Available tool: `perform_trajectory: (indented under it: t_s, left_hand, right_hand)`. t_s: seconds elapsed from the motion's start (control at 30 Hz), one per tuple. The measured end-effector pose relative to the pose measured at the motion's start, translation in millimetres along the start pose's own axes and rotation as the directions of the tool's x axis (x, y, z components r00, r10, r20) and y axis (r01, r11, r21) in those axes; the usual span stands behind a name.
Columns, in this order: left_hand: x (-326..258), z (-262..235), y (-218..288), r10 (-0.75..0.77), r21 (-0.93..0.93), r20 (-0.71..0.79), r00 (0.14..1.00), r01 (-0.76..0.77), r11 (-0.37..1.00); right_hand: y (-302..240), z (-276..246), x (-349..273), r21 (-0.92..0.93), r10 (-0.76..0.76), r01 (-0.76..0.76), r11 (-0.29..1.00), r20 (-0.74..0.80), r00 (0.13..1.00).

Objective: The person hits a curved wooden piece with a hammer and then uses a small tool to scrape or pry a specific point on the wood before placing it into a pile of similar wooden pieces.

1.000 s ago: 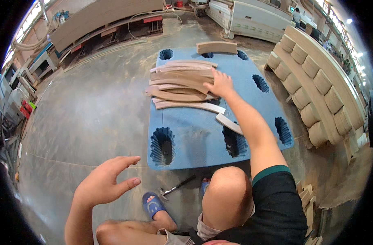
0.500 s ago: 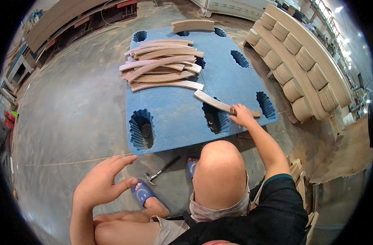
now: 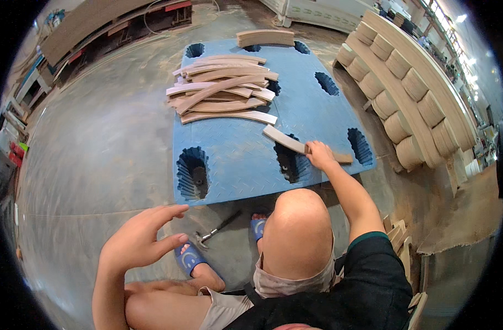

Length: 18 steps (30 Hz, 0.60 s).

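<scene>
Wooden curved strip (image 3: 304,145) is grasped by the right hand (image 3: 320,154) at approx. its mid-length; fingers are closed over it. Strip lies flat on the blue plastic pallet (image 3: 235,157), near the pallet's front-right corner, well apart from the pile of similar curved strips (image 3: 221,94) stacked at the pallet's rear-left. One further curved block (image 3: 265,37) is noted at the far edge. Left hand (image 3: 138,242) is held open in the air, fingers spread, nothing gripped, above the concrete floor (image 3: 97,148). Hammer (image 3: 216,230) is seen on the floor just beside a blue slipper (image 3: 188,258), in front of the pallet. Stacked curved assemblies (image 3: 405,82) are lined up to the right.
</scene>
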State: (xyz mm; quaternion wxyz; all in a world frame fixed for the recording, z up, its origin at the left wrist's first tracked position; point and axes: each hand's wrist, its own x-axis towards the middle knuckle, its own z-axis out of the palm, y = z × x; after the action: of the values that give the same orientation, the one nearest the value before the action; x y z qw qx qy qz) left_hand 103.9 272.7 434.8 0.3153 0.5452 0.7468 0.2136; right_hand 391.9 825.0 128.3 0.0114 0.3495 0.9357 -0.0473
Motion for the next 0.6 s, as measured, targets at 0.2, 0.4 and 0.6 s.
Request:
perform_trajectory:
  t_s: [0.2,0.4,0.6]
  left_hand:
    - [-7,0,-3,0.017,-0.031,-0.052,0.998,-0.019,0.999]
    - [2,4,-18,0.086,0.176,-0.301,0.950,-0.033,0.984]
    - [4,7,-13,0.244,0.554,-0.577,0.779,0.155,0.818]
  right_hand:
    - [-52,-33,-3,0.047,-0.261,0.275,0.960,-0.197,0.945]
    - [-180,-142,25,0.005,-0.666,0.711,0.703,-0.344,0.662]
    - [-310,-248,-3,0.018,-0.845,0.909,0.416,-0.363,0.394]
